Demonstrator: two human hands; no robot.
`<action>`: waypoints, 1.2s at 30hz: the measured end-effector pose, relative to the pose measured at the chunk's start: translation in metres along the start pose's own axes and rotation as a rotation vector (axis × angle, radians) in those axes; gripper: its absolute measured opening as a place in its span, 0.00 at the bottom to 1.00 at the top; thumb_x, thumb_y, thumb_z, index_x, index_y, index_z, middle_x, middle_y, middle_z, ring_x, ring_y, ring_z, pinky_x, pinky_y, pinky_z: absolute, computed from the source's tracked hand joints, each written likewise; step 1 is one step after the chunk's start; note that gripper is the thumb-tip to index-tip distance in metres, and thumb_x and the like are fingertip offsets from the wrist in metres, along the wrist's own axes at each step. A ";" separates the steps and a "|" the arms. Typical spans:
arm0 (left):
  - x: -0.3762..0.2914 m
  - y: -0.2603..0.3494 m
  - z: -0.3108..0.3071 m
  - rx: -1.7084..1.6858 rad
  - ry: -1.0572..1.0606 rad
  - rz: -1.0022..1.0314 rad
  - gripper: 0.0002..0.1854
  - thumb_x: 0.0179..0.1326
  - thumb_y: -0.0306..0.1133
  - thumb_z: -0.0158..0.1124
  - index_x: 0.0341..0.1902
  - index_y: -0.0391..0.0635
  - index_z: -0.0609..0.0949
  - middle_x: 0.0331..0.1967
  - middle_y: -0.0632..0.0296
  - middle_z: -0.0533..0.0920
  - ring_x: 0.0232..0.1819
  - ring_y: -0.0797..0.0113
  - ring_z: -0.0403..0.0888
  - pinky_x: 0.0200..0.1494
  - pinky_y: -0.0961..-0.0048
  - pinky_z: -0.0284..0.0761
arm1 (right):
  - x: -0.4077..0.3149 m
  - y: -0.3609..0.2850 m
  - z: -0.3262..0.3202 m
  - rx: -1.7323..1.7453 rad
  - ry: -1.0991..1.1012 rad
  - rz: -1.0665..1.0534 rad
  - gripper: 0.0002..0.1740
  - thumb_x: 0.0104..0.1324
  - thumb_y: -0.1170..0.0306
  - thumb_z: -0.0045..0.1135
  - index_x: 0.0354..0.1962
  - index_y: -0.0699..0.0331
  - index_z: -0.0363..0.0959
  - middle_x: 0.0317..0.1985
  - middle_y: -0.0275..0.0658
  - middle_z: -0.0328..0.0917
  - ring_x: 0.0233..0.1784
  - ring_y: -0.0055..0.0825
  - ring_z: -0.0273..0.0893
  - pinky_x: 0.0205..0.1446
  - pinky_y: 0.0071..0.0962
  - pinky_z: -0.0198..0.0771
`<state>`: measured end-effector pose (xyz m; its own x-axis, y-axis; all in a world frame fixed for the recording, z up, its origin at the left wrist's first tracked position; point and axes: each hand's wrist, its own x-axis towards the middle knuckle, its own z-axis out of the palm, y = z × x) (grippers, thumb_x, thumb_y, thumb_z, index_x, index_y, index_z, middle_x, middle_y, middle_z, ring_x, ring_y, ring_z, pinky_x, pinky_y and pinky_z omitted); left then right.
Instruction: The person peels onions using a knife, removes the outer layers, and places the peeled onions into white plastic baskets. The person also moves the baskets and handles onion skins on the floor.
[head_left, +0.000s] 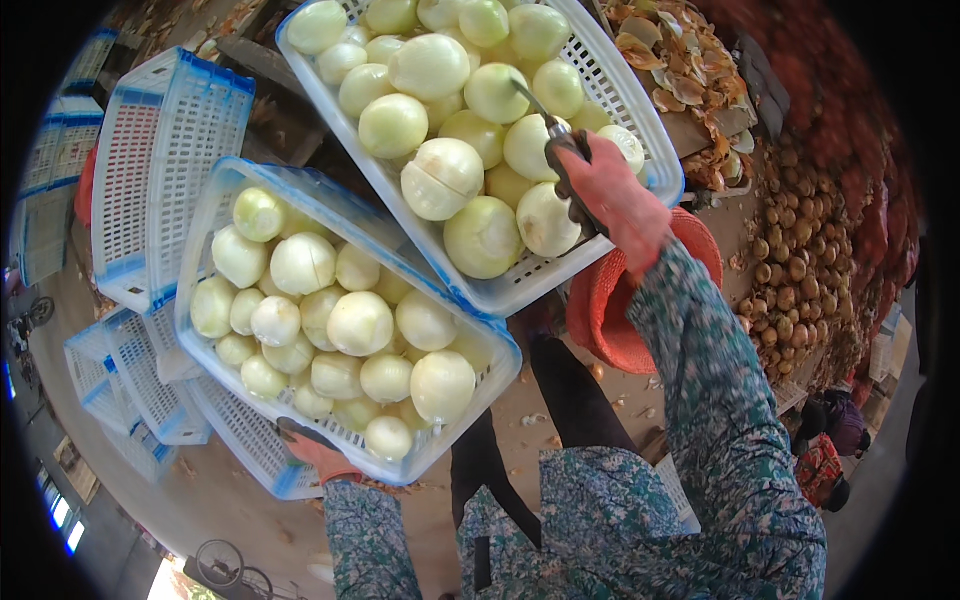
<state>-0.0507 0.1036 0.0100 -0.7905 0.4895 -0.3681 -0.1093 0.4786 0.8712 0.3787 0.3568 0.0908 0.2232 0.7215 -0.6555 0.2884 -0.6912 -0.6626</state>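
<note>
My right hand (619, 195), in a pink glove, grips a knife (536, 101) by its dark handle. Its thin blade points over the upper white plastic crate (360, 139), which holds many peeled onions (430, 67). The same hand is at that crate's near right rim. At lower left, my gloved left hand (319, 452) holds the outer side of a second white crate (420, 465) with blue edging, its fingers partly hidden by the crate. Peeled onions (360, 322) fill this one too. The two crates meet or overlap along their blue-edged rims.
White crates (169, 180) stand at the left, with several more (135, 375) stacked below. A red basket (645, 352) is beside my right leg. Onion skins (690, 67) heap at upper right, unpeeled onions (795, 277) below them. Two people (825, 442) are at far right.
</note>
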 end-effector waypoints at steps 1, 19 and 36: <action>0.002 -0.003 0.000 -0.022 -0.002 -0.005 0.26 0.72 0.46 0.48 0.65 0.39 0.66 0.60 0.50 0.72 0.53 0.55 0.74 0.54 0.58 0.74 | 0.006 -0.005 0.006 0.056 -0.003 0.016 0.17 0.68 0.57 0.52 0.43 0.62 0.73 0.21 0.33 0.71 0.13 0.20 0.63 0.14 0.23 0.57; -0.019 0.036 0.008 -0.138 -0.080 -0.094 0.31 0.72 0.55 0.46 0.65 0.40 0.65 0.55 0.52 0.75 0.50 0.60 0.78 0.50 0.63 0.78 | -0.191 0.048 0.027 0.341 -0.436 0.098 0.22 0.71 0.53 0.47 0.44 0.67 0.71 0.20 0.28 0.69 0.13 0.11 0.58 0.13 0.15 0.50; -0.016 0.005 -0.020 -0.179 -0.033 -0.055 0.30 0.74 0.50 0.47 0.65 0.35 0.66 0.58 0.52 0.74 0.56 0.62 0.73 0.61 0.66 0.69 | -0.241 0.108 0.160 -0.183 -0.816 -0.053 0.16 0.62 0.69 0.59 0.45 0.67 0.67 0.31 0.51 0.77 0.32 0.48 0.76 0.36 0.37 0.71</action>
<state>-0.0507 0.0839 0.0267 -0.7603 0.4916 -0.4246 -0.2596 0.3692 0.8924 0.2074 0.1020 0.1190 -0.5189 0.4476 -0.7283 0.4420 -0.5888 -0.6768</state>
